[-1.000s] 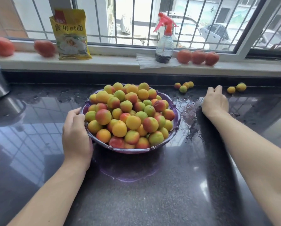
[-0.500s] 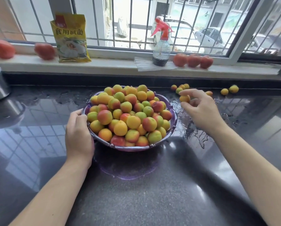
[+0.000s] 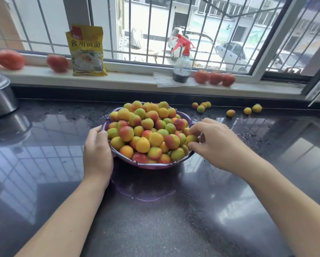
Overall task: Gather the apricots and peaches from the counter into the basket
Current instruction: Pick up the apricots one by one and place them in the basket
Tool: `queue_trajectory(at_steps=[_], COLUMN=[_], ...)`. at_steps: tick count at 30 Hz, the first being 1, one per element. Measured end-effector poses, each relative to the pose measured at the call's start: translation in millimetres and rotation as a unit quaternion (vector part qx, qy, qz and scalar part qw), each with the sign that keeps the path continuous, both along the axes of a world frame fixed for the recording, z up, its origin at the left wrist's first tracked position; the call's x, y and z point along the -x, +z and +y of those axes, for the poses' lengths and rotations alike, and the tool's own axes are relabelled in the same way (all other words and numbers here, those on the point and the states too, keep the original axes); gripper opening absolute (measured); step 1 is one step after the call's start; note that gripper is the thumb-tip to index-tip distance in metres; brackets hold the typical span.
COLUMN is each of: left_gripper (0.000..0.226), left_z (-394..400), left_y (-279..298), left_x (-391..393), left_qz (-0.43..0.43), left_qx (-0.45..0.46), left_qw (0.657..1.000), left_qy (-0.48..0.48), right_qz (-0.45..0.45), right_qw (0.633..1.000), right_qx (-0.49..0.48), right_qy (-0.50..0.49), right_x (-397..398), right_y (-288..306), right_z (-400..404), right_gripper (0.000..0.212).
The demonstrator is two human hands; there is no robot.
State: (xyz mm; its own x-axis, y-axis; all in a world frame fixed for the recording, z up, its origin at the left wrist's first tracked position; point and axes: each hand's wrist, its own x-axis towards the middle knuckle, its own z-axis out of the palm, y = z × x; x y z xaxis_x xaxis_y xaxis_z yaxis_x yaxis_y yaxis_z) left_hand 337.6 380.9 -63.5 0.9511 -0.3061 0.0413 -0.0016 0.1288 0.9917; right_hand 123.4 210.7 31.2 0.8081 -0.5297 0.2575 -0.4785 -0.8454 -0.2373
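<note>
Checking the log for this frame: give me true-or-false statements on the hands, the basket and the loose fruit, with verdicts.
1. The left hand holds the purple basket by its rim. True.
2. The right hand rests flat on the counter. False: it pinches an apricot at the basket's right edge.
3. Loose fruit lies on the counter behind the basket. True.
4. The spray bottle stands on the counter. False: it stands on the windowsill.

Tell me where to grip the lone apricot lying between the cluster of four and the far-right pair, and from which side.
Pinch the lone apricot across its widest middle, from above. It is round, sits free on the counter, and nothing touches it.
</note>
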Motion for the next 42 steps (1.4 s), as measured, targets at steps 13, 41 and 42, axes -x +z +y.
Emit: queue_trajectory(at_steps=[13, 41, 42], left_gripper=[0.028, 0.024, 0.024], left_z=[0, -3, -3], left_y=[1, -15, -14], left_x=[-1, 2, 4], left_qz=[0.004, -0.018, -0.022], left_qx=[-0.011, 0.045, 0.042], left_qw=[1.0, 0.999, 0.999], left_qy=[-0.003, -0.007, -0.006], right_qz=[-0.011, -0.077, -0.057], right_qw=[0.999, 0.967, 0.969], right_qx=[-0.022, -0.135, -0.128], right_qy=[-0.044, -0.202, -0.206], right_x=[-4, -78, -81], right_y=[-4, -39, -47], right_z=[-12, -190, -193], right_gripper=[0.023, 0.024, 0.027])
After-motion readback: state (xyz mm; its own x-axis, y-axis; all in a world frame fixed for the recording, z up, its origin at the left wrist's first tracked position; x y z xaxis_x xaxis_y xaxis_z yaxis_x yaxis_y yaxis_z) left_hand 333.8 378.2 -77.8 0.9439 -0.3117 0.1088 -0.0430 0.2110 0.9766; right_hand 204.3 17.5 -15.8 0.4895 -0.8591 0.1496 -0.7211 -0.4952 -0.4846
